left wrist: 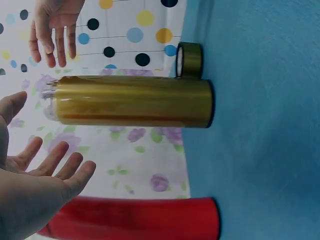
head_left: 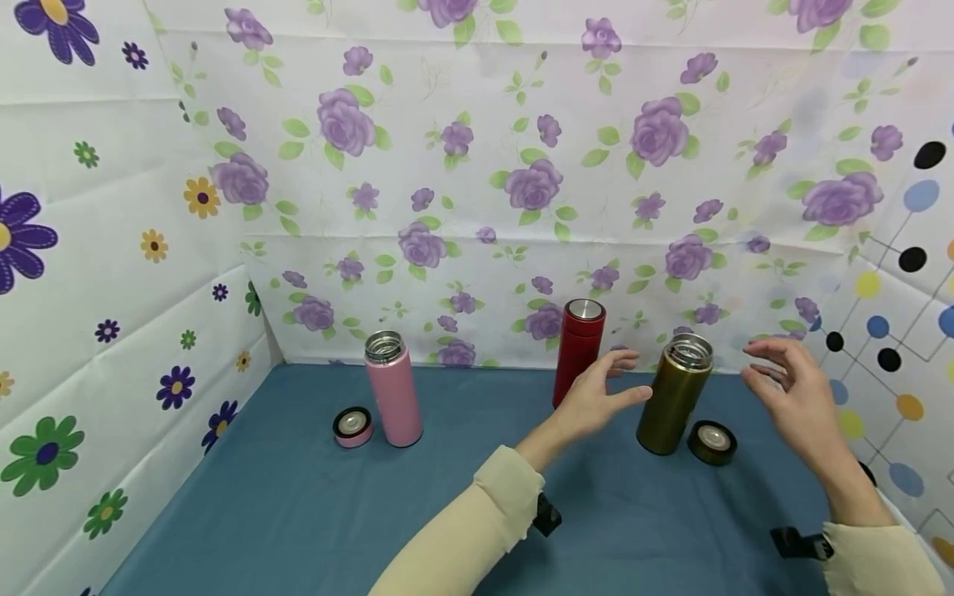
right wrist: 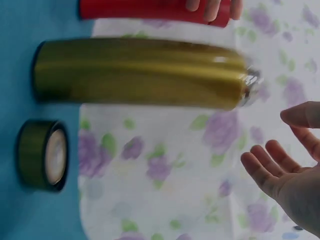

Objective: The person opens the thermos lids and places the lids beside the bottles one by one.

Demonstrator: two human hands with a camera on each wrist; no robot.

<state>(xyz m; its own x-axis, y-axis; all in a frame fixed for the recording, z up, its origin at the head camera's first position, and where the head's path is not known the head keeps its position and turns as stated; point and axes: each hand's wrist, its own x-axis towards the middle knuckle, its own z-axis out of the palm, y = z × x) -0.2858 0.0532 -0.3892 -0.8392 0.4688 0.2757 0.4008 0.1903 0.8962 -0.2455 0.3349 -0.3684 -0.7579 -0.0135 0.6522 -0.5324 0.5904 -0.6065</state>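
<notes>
A gold-green thermos flask stands upright without its lid, its steel mouth showing. Its lid lies beside it to the right, inner side up. My left hand is held in the air just left of the flask, fingers spread and apart from it. To the right of the flask, my right hand hovers with loosely bent fingers and holds nothing. Behind the left hand stands a red thermos flask, partly hidden by it. In the left wrist view the gold-green flask appears between both hands.
On the left, a pink thermos flask stands with its mouth uncovered, and its pink lid lies beside it. A blue cloth covers the table. Patterned sheets hang close behind and at both sides.
</notes>
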